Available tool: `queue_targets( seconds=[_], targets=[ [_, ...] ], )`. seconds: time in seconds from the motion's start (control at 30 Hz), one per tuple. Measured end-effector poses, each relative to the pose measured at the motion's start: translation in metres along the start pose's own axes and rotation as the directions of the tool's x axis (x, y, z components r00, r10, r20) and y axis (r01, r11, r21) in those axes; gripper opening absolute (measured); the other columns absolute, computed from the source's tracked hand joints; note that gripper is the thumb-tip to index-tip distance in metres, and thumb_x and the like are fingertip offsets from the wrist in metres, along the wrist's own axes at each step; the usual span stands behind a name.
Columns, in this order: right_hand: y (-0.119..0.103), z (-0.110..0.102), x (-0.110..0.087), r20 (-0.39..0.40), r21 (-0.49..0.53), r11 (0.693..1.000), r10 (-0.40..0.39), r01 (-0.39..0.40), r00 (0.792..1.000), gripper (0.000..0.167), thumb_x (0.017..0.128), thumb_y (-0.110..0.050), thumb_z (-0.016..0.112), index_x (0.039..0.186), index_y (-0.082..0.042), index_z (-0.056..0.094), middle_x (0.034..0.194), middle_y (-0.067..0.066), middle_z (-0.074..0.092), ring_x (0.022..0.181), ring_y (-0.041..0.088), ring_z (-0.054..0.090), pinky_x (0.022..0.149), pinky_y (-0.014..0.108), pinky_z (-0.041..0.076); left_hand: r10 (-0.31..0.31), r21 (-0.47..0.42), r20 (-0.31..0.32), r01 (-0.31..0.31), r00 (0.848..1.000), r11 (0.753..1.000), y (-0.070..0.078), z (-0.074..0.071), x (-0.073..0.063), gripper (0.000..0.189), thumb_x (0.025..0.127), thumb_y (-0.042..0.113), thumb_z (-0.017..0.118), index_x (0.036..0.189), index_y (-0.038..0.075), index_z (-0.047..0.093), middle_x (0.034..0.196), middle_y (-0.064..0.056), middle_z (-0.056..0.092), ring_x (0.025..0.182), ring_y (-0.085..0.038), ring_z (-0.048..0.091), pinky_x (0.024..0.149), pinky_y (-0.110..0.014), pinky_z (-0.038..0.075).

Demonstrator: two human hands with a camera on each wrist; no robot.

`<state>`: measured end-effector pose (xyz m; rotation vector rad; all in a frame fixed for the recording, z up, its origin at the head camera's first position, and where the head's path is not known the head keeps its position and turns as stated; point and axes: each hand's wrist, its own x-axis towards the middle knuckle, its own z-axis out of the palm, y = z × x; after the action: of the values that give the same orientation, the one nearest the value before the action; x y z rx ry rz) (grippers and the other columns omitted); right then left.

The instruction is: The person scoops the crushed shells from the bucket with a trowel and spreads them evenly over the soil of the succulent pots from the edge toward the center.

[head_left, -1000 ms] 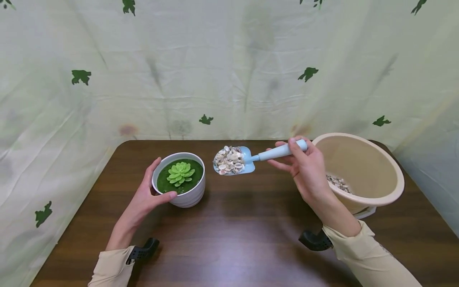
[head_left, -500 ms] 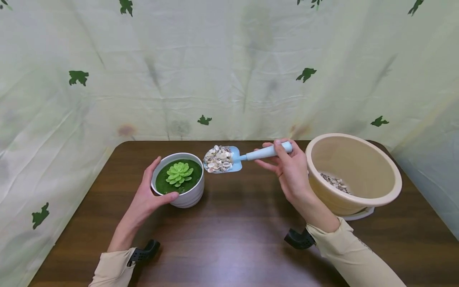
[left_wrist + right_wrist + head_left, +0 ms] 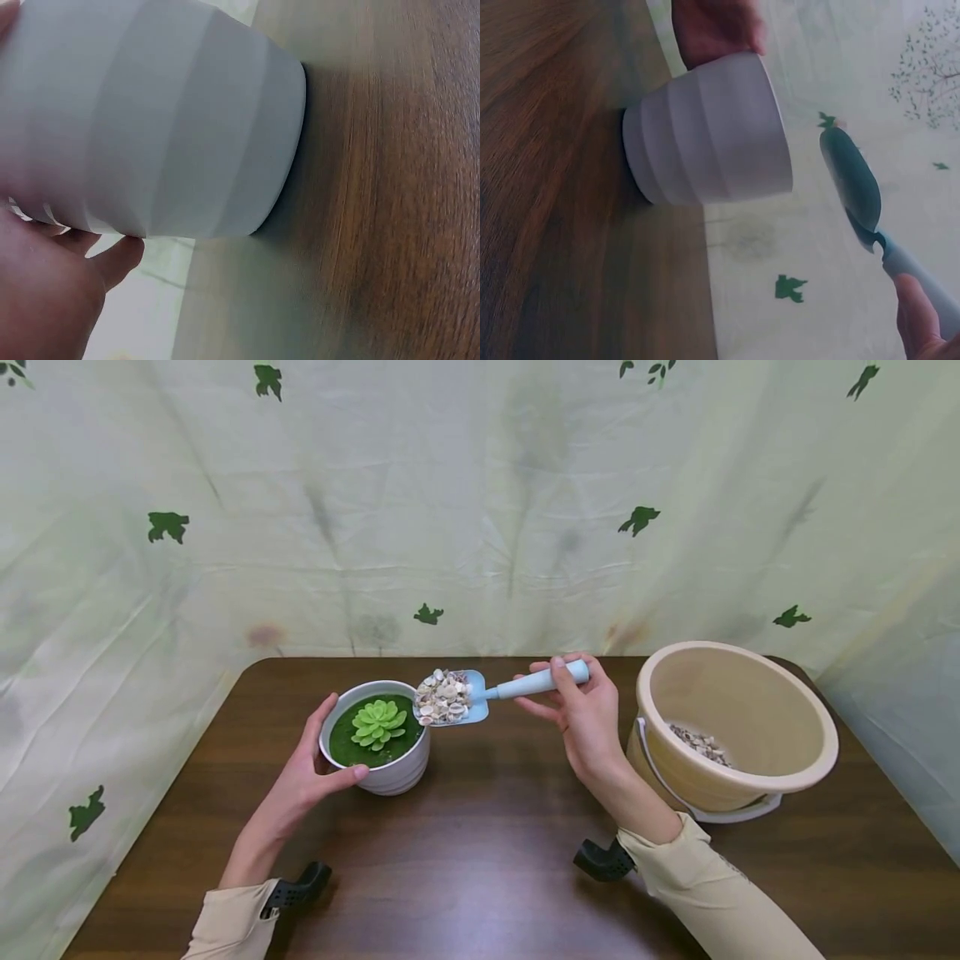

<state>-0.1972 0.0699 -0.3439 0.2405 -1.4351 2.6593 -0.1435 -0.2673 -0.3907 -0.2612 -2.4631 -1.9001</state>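
A white ribbed flower pot (image 3: 392, 775) stands on the table, with a light-green succulent (image 3: 378, 724) in its dark green filling. My left hand (image 3: 303, 772) grips the pot from the left, thumb on the near rim and fingers round the far side. My right hand (image 3: 592, 718) holds a light-blue garden trowel (image 3: 536, 683) by its handle. Small seashells (image 3: 444, 696) are heaped on the blade, whose tip is over the pot's right rim. In the right wrist view the trowel's underside (image 3: 855, 180) shows apart from the pot.
On the right of the brown table (image 3: 480, 860) stands a beige bucket (image 3: 667, 760) with its handle hanging down. More shells (image 3: 701, 745) lie in its bottom. A pale curtain with leaf prints (image 3: 480, 510) hangs behind the table.
My right hand has carried the shell-laden trowel leftward, from beside the pot to over its right rim. The left hand keeps its grip on the pot.
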Motion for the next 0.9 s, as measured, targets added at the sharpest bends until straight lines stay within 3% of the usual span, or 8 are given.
queue_targets(
  seconds=[0.2,0.37,0.57,0.7,0.8,0.9],
  targets=[
    [0.007,0.004,0.003,0.003,0.006,1.000,-0.013,0.013,1.000,0.013,0.100,-0.010,0.057,0.099,-0.003,0.046,0.102,0.024,0.063,0.088,0.037,0.070,0.074,0.051,0.054,0.007,-0.003,-0.012,-0.007,1.000,1.000,0.001,0.001,0.000,0.098,0.084,0.005,0.072,0.158,0.022,0.011,0.154,-0.012,0.023,0.131,-0.024,0.033,0.093,-0.014,0.036],
    [0.012,0.007,0.005,0.001,-0.025,0.999,-0.032,0.032,0.999,0.012,0.100,-0.008,0.058,0.100,-0.003,0.047,0.100,0.022,0.064,0.089,0.038,0.070,0.074,0.052,0.054,0.029,0.004,-0.040,-0.029,0.999,1.000,0.001,0.002,0.000,0.104,0.079,0.002,0.077,0.157,0.029,0.013,0.153,-0.008,0.025,0.131,-0.023,0.031,0.097,-0.017,0.032],
    [0.015,0.008,0.006,0.006,-0.060,0.995,-0.076,0.077,0.997,0.011,0.099,-0.005,0.059,0.099,-0.003,0.048,0.100,0.023,0.064,0.092,0.044,0.068,0.072,0.052,0.054,0.025,0.164,-0.091,-0.010,0.996,0.986,0.000,0.006,0.002,0.108,0.074,0.012,0.084,0.158,0.023,0.017,0.152,-0.009,0.021,0.134,-0.026,0.028,0.105,-0.042,0.025],
    [0.015,0.009,0.006,0.015,-0.071,0.992,-0.101,0.102,0.995,0.011,0.098,-0.003,0.058,0.098,-0.004,0.048,0.101,0.028,0.063,0.093,0.045,0.067,0.071,0.052,0.055,0.003,0.154,-0.083,0.010,0.997,0.988,0.001,0.007,0.002,0.108,0.074,0.013,0.083,0.158,0.020,0.016,0.154,-0.009,0.020,0.136,-0.028,0.027,0.106,-0.052,0.023],
    [0.015,0.010,0.006,0.026,-0.086,0.989,-0.119,0.120,0.993,0.010,0.098,-0.003,0.058,0.098,-0.003,0.048,0.100,0.027,0.063,0.092,0.044,0.068,0.070,0.052,0.055,-0.006,0.081,-0.057,0.011,0.998,0.997,0.001,0.005,0.001,0.105,0.078,0.009,0.080,0.158,0.021,0.013,0.157,-0.008,0.019,0.137,-0.027,0.026,0.107,-0.035,0.027],
    [0.014,0.011,0.005,0.039,-0.096,0.985,-0.137,0.140,0.990,0.011,0.098,-0.002,0.058,0.099,-0.002,0.047,0.098,0.022,0.065,0.094,0.048,0.066,0.070,0.052,0.055,-0.001,0.016,-0.029,0.002,1.000,1.000,0.001,0.004,0.001,0.101,0.082,0.006,0.075,0.158,0.023,0.012,0.157,-0.009,0.020,0.137,-0.027,0.027,0.099,-0.017,0.031]
  ],
)
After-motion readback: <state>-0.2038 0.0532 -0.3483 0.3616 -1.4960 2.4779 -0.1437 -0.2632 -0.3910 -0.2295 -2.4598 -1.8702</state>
